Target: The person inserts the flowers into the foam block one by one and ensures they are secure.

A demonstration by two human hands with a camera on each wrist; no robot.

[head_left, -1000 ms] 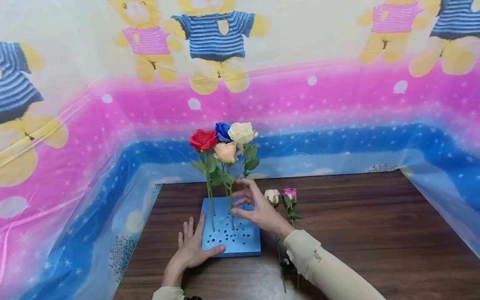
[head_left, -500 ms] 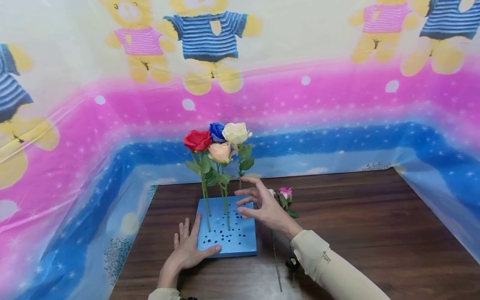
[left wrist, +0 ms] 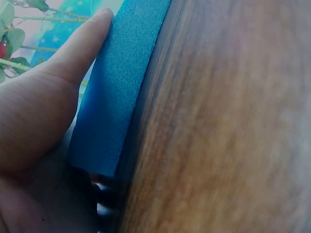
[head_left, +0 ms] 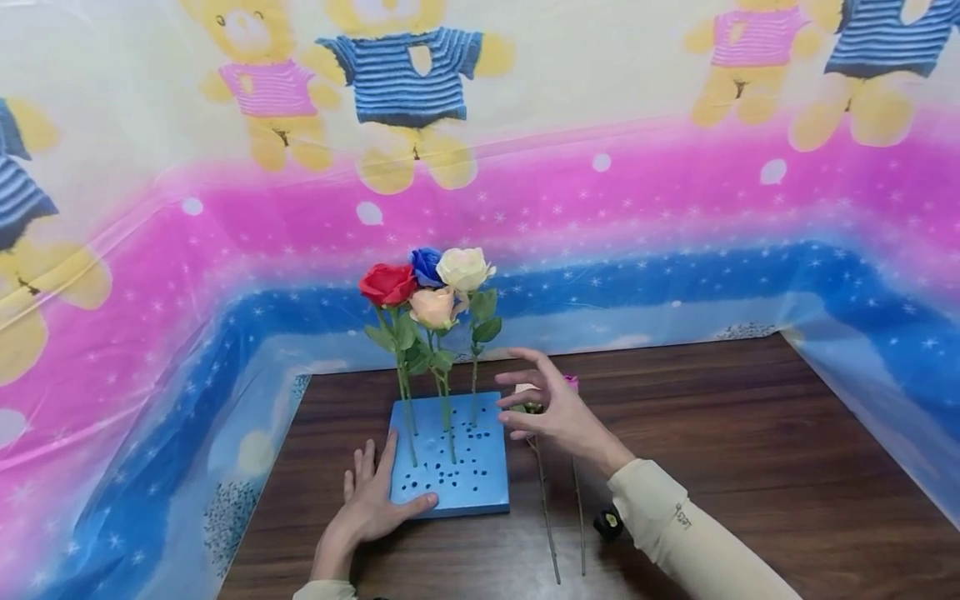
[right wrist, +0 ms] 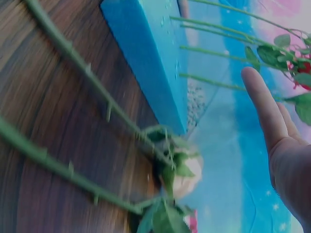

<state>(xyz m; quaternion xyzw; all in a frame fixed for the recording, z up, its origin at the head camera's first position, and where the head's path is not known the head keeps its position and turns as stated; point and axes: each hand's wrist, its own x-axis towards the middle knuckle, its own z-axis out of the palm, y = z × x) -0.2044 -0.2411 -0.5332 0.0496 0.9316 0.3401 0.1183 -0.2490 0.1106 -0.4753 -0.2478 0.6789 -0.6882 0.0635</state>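
Observation:
A blue foam block (head_left: 468, 492) dotted with holes holds several upright artificial roses: a red rose (head_left: 387, 284), a blue rose (head_left: 426, 266), a peach rose (head_left: 432, 308) and a white rose (head_left: 465, 268). My left hand (head_left: 378, 504) lies against the block's front left corner, thumb over its near edge and straight fingers along its left side. Beside the block's right edge, my right hand (head_left: 558, 412) hovers with loosely bent fingers and nothing between them. Partly behind it are a pale rose (right wrist: 188, 175) and a pink rose (head_left: 572, 382), both lying on the table.
Bare stems (head_left: 549, 525) of the lying roses stretch toward the table's front. A small black object (head_left: 607, 522) is near my right sleeve. The dark wooden table (head_left: 750, 467) ends at a bear-print cloth (head_left: 540, 192) hung behind and at the sides.
My right hand has drawn away from the standing stems, moving right toward the lying roses. My left hand stays on the block. The head view has shifted slightly.

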